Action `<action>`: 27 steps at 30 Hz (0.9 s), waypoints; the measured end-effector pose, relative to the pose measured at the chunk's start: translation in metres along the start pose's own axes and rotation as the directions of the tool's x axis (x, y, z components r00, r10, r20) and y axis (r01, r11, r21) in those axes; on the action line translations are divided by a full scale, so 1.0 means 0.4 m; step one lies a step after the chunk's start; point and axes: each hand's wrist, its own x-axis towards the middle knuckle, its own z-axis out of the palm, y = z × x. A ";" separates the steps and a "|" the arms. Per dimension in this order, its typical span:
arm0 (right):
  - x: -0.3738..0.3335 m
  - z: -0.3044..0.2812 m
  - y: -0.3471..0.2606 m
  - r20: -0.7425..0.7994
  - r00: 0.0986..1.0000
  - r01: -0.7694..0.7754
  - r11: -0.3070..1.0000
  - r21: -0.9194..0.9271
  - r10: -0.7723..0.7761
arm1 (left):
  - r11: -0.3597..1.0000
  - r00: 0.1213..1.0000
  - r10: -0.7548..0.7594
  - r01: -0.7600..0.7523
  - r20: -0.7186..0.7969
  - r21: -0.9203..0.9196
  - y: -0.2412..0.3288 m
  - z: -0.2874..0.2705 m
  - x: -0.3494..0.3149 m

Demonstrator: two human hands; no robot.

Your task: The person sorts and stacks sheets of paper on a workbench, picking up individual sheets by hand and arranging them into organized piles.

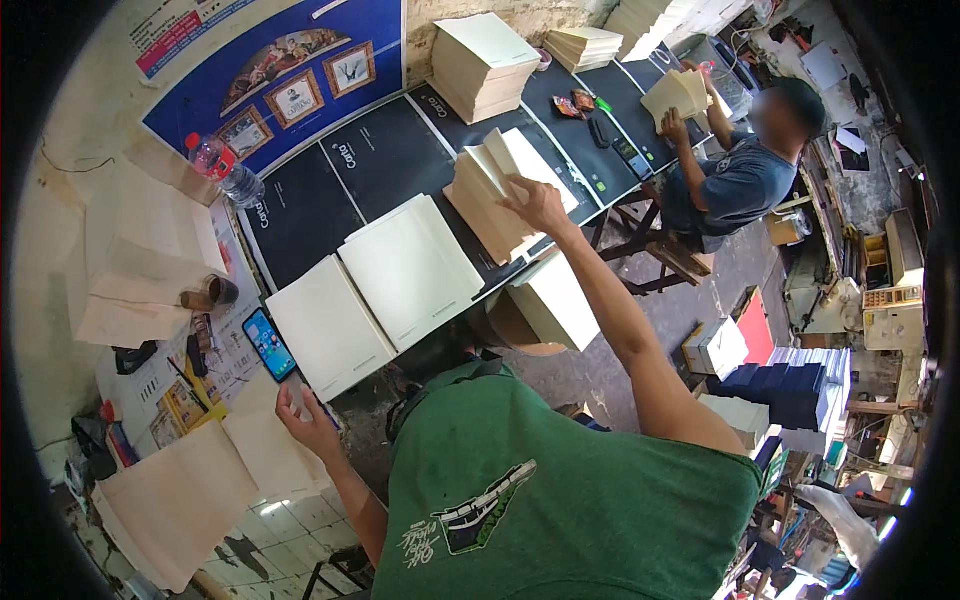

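My right hand (540,205) reaches out to a stack of cream paper sheets (490,215) on the dark table. Its fingers grip the edge of some top sheets, which bend up and fan apart from the pile. My left hand (308,425) hovers beside the table's near left corner with nothing in it, fingers loosely curled and apart. Just above it lies a phone (268,345) with a lit screen. Two flat piles of cream sheets, the left pile (330,325) and the right pile (410,265), rest side by side between my hands.
A tall paper stack (485,75) stands against the wall. At the back left is a plastic bottle (225,170). Another person (740,160) sits at the table's right, holding paper sheets (675,97). Large cream sheets (175,500) lie at lower left. Dark-blue stacks (775,390) stand at right.
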 end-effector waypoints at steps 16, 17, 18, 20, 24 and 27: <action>-0.024 0.033 -0.050 -0.079 0.988 0.118 0.981 -0.155 -0.131 | 1.000 1.000 -0.019 0.019 -0.010 -0.011 -0.005 -0.004 0.002; -0.025 0.033 -0.051 -0.092 0.985 0.127 0.978 -0.165 -0.144 | 1.000 1.000 -0.021 0.021 -0.010 -0.006 -0.006 -0.006 0.003; -0.023 0.031 -0.049 -0.091 0.985 0.132 0.979 -0.155 -0.147 | 1.000 1.000 -0.023 0.023 -0.011 0.000 -0.007 -0.007 0.004; -0.018 0.031 -0.035 -0.090 0.984 0.140 0.981 -0.135 -0.153 | 1.000 1.000 -0.026 0.026 -0.010 0.001 -0.009 -0.010 0.002; -0.012 0.022 -0.029 -0.054 0.989 0.131 0.986 -0.107 -0.138 | 0.999 0.999 -0.045 0.045 -0.012 -0.005 -0.015 -0.009 0.000; -0.012 0.015 -0.030 -0.063 0.983 0.166 0.981 -0.097 -0.172 | 0.999 0.999 -0.039 0.039 -0.010 -0.009 -0.015 -0.006 0.003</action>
